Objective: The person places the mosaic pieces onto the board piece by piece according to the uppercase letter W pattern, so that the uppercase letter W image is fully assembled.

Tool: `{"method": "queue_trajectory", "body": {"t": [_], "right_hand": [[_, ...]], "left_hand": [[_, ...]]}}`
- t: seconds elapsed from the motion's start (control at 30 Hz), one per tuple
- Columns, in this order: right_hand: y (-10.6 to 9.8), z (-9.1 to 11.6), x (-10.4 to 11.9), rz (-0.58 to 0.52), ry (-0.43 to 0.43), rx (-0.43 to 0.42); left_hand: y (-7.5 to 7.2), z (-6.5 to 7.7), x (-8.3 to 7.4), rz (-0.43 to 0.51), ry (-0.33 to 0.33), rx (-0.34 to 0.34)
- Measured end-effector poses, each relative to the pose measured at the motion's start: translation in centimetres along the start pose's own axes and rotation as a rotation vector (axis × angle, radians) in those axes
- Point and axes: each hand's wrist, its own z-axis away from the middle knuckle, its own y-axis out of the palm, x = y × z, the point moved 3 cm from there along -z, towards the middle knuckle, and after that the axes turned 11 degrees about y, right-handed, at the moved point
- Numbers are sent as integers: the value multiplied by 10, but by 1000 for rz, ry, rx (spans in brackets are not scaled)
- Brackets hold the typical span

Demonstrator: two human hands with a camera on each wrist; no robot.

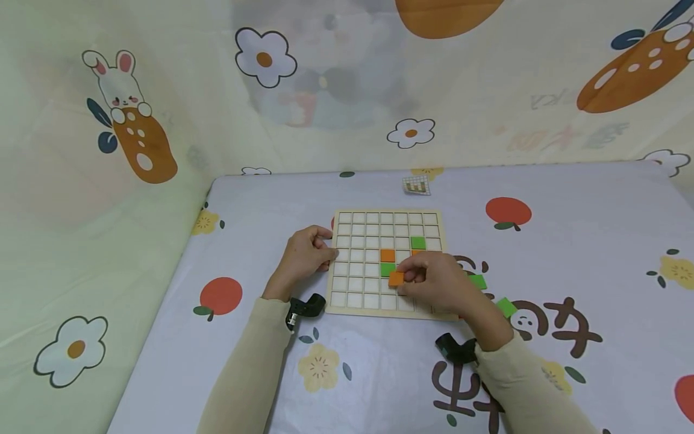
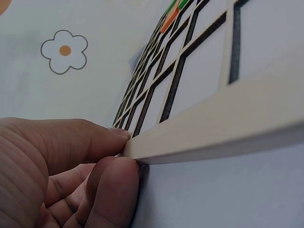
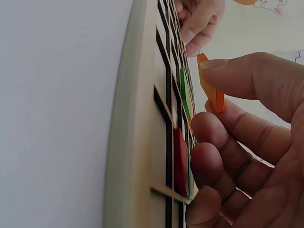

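Note:
A wooden grid board (image 1: 368, 313) with square cells lies flat on the table. My left hand (image 1: 308, 253) pinches its left edge, thumb on top of the frame and a finger below, as the left wrist view shows. Over the board, my right hand (image 1: 439, 277) holds an orange tile (image 1: 396, 278) between thumb and index finger, tilted and raised in the right wrist view. Set in cells nearby are an orange tile (image 1: 387, 255), a green tile (image 1: 387, 269) and another green tile (image 1: 418, 242). A red tile (image 3: 180, 164) shows beneath the right fingers, which hide other cells.
Loose green tiles (image 1: 506, 307) lie right of the board, partly behind the right hand. A small printed card (image 1: 416, 185) rests behind the board. The patterned tablecloth (image 1: 379, 374) meets a hanging printed curtain (image 1: 336, 144) at the back.

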Motion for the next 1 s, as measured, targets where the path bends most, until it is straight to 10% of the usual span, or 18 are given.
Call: {"method": "queue_trajectory", "body": {"t": [1.0], "right_hand": [[12,-2,5,60,-40,-11]], "left_hand": [[-2,0,1,20,4,10]]}}
